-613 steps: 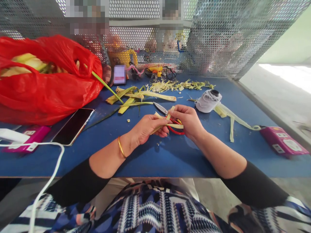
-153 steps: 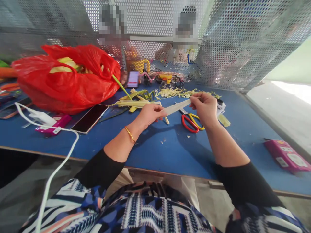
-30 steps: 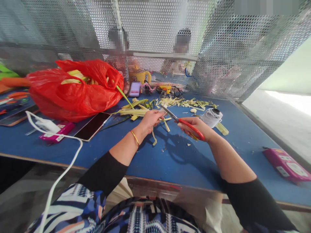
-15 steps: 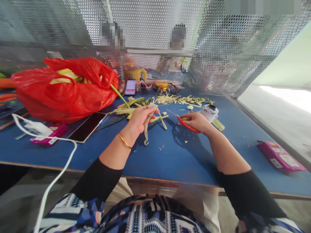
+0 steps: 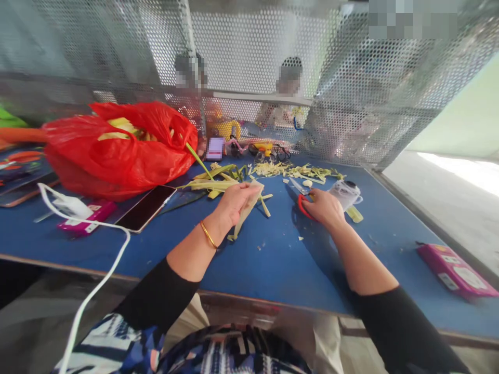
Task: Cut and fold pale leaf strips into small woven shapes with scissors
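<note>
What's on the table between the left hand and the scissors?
In the head view, some narrow pale-green leaf strips lie between the left hand and the scissors, plus a tiny pale scrap near the blades.

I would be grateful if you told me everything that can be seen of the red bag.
The red bag looks like thin, glossy plastic. Bulging and crumpled, it sits upright at the left of the blue table. Its open mouth shows pale yellow-green plant pieces, and a green stalk pokes out at its right. A dark-screened phone lies in front; whether they touch is unclear.
</note>
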Available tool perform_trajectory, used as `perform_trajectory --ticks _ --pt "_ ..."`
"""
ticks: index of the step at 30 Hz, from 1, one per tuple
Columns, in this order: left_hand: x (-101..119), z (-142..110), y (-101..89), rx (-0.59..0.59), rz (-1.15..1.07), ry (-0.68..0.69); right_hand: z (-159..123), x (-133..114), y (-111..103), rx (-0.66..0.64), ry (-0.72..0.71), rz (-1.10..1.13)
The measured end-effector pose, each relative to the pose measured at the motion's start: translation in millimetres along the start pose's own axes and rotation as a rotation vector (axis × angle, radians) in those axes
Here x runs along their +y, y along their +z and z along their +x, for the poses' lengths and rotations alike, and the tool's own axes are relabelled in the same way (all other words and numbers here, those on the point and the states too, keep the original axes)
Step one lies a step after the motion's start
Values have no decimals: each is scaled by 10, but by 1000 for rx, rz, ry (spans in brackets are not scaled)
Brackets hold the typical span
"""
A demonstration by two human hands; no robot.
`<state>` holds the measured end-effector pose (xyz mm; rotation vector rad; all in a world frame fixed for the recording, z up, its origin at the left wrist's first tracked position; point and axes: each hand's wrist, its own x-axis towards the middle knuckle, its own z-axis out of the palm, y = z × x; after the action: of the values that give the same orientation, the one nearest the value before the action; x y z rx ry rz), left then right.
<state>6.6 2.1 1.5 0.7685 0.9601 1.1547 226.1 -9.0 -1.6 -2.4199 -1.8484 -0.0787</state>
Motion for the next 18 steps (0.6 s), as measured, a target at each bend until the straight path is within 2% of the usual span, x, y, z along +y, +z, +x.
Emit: perform_trajectory --ticks 5,8,9,11,14,16,18 --pt "-48 -71 54 -43 33 -9 -104 -88 -33 -76 -109 -136" --pt "-83 -107 92 -30 41 54 -160 -122 -69 12 -140 -51" --pt "-95 -115 104 -25 54 86 -179 -147 -77 55 -149 73" --pt "-116 -125 122 -28 86 140 -217 -237 -78 73 -180 481" --pt "-128 -124 127 -48 129 189 -264 -447 -62 -121 -197 1157" --pt "-112 -115 113 -48 143 192 -265 -586 -70 -208 -163 1391" --pt "-80 -102 93 -36 141 160 -233 -680 -104 -207 -133 1474"
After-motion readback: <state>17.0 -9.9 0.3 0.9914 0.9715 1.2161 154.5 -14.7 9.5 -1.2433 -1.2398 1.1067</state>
